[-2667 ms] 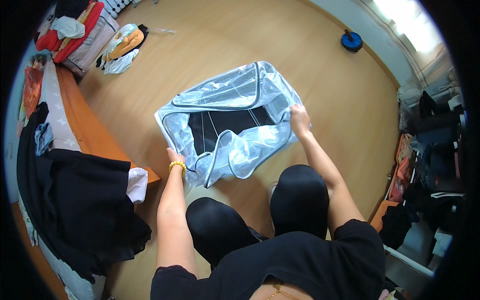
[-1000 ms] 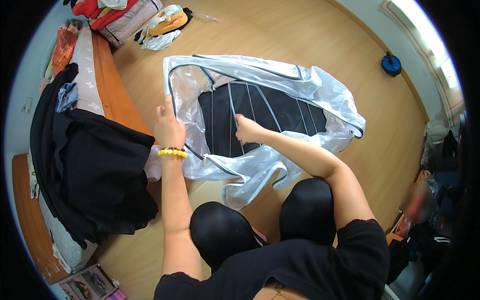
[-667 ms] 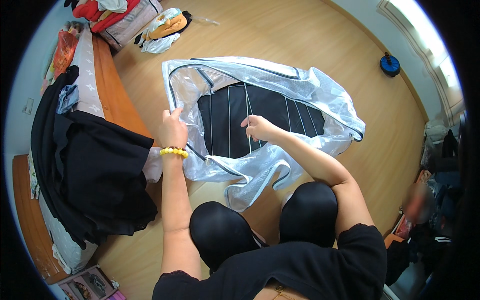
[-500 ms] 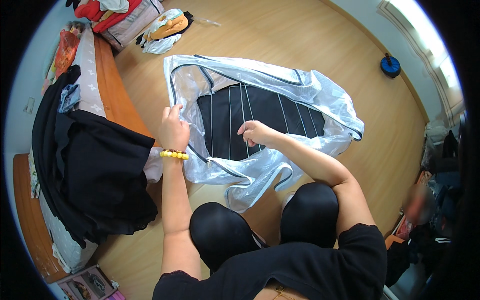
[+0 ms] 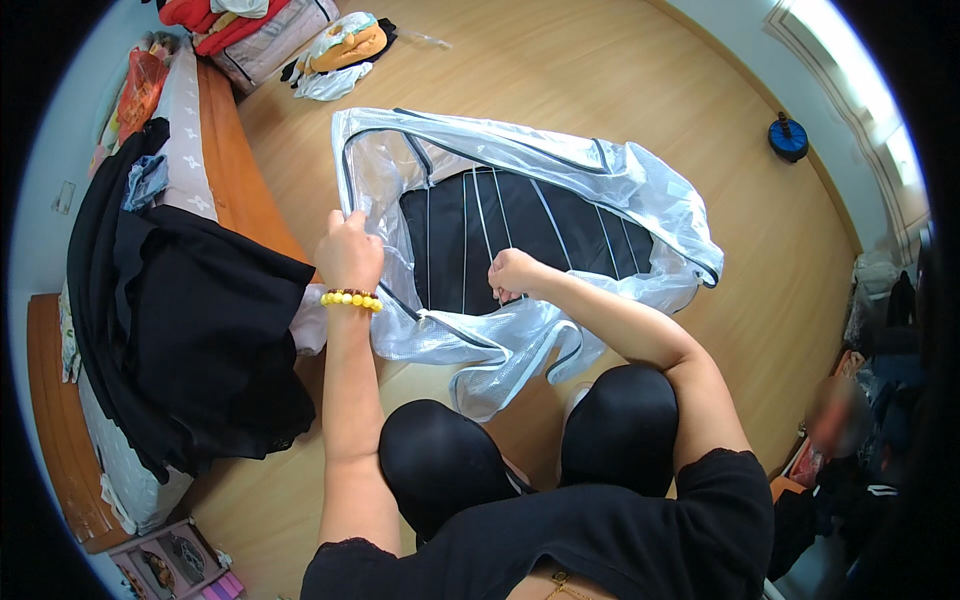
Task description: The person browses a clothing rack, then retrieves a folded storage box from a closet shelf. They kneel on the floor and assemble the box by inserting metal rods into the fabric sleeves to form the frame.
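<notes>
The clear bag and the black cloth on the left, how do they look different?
The clear bag is see-through with dark trim, while the black cloth is opaque and plain. The bag sits open on the floor; the cloth drapes down over a wood-edged bed. The left hand grips the bag's edge, but neither hand touches the cloth. Both look soft and creased.

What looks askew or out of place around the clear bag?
The clear bag looks lopsided: its near flap sags in loose folds, unlike the straighter far side. Beyond it, at upper left, a cloth heap lies loose on the floor.
</notes>
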The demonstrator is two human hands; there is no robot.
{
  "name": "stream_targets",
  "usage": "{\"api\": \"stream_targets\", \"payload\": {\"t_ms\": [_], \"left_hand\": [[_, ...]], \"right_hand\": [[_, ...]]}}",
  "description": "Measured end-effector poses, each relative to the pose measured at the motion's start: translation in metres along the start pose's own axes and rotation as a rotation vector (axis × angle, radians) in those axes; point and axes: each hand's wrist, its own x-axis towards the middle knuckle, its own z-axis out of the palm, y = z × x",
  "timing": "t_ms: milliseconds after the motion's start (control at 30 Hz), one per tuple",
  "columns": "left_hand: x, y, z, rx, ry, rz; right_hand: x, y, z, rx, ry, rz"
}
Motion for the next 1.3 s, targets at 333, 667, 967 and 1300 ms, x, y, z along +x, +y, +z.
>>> {"api": "stream_targets", "payload": {"t_ms": [333, 667, 967, 1300], "left_hand": [[-0.006, -0.027, 0.024, -0.001, 0.053, -0.064], [-0.013, -0.017, 0.022, 0.061, -0.057, -0.132], [-0.018, -0.027, 0.03, -0.023, 0.126, 0.036], [-0.021, -0.005, 0.02, 0.19, 0.295, 0.132]], "right_hand": [[0.025, 0.032, 0.012, -0.229, -0.014, -0.09], [0.048, 0.072, 0.014, -0.656, -0.138, -0.234], [0.041, 0.019, -0.092, -0.434, 0.478, -0.023], [0.02, -0.112, -0.195, 0.216, 0.761, -0.333]]}}
